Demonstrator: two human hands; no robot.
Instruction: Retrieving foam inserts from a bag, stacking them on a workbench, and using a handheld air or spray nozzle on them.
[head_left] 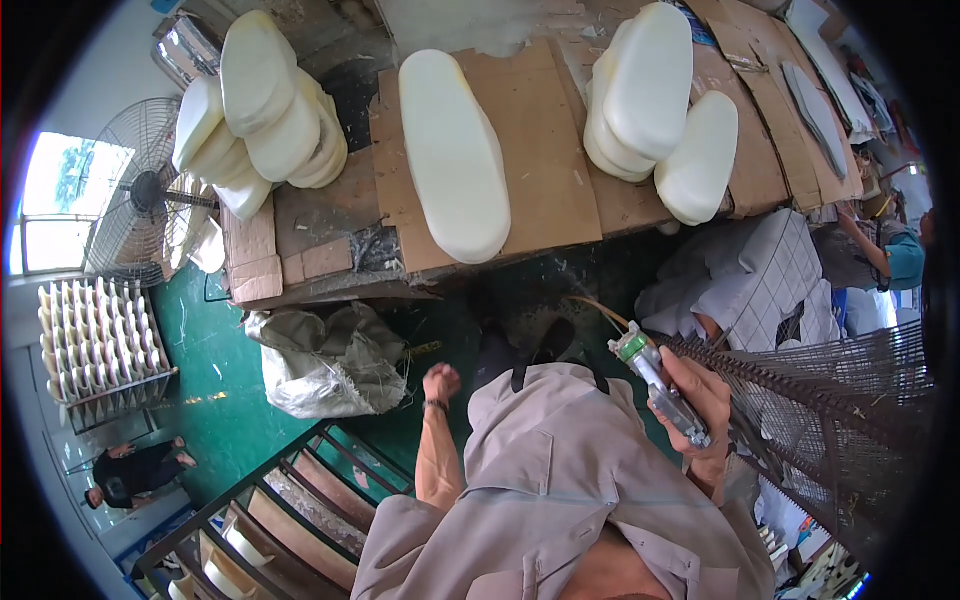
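Observation:
My right hand (697,390) is wrapped round a metal spray gun (657,388) with a green ring, held at waist height to the right. A thin tan hose (603,308) runs near its green end. My left hand (441,384) hangs at my left side, fingers curled in, with nothing visible in it. On the bench ahead, one long off-white foam pad (455,160) lies on a sheet of brown cardboard (548,140). Neither hand touches it. Stacks of similar pads stand either side, a left stack (262,85) and a right stack (640,85).
A wire-caged fan (130,195) stands left of the bench, with a whitish sack (330,370) below. Lower left is a metal rack (290,480) with curved pieces. Dark wire mesh (835,400) and white cloth (750,270) are close at right. Two people (140,472) are farther off, left and right.

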